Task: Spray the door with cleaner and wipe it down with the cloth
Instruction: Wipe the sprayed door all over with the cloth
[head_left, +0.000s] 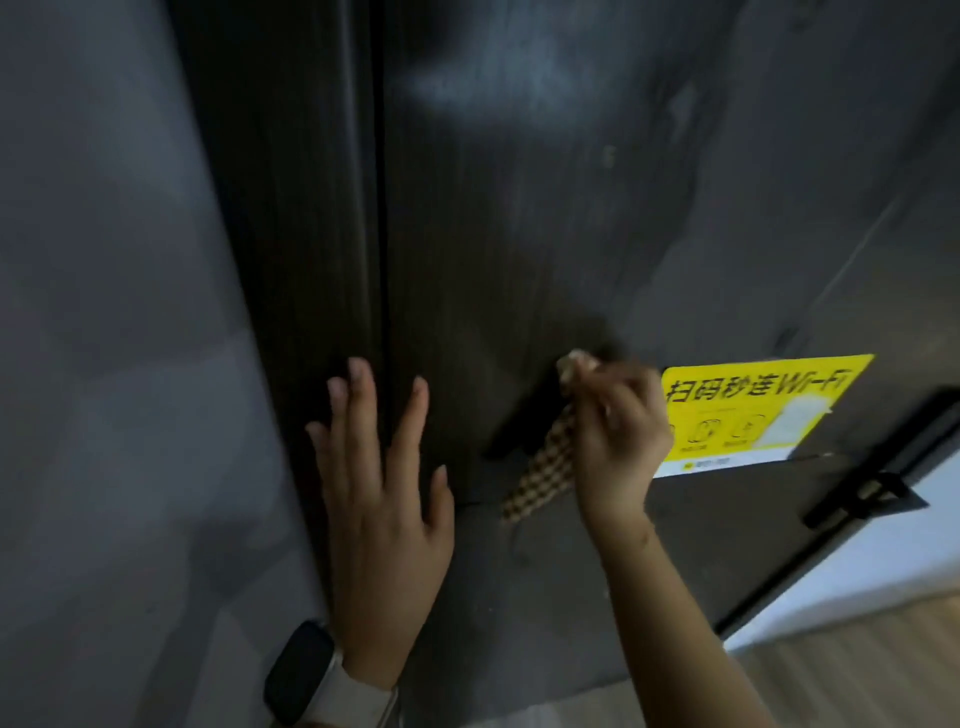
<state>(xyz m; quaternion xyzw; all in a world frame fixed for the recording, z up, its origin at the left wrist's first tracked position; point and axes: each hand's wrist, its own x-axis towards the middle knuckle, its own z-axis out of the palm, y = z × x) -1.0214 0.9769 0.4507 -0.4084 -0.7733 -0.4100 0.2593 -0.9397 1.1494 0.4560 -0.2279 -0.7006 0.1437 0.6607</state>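
Observation:
The dark wood-grain door (519, 234) fills the middle of the view, with a pale hazy patch near its top. My left hand (382, 499) lies flat on the door beside its left edge, fingers straight and spread. My right hand (618, 436) grips a brown-and-cream checked cloth (540, 478) against the door just left of the yellow sticker; part of the cloth hangs below the fist. No spray bottle is in view.
A yellow Wi-Fi sticker (758, 410) is stuck on the door at the right. A black door handle (878, 478) projects at the far right. A grey wall (114, 364) stands on the left. Wooden floor (857, 675) shows at the lower right.

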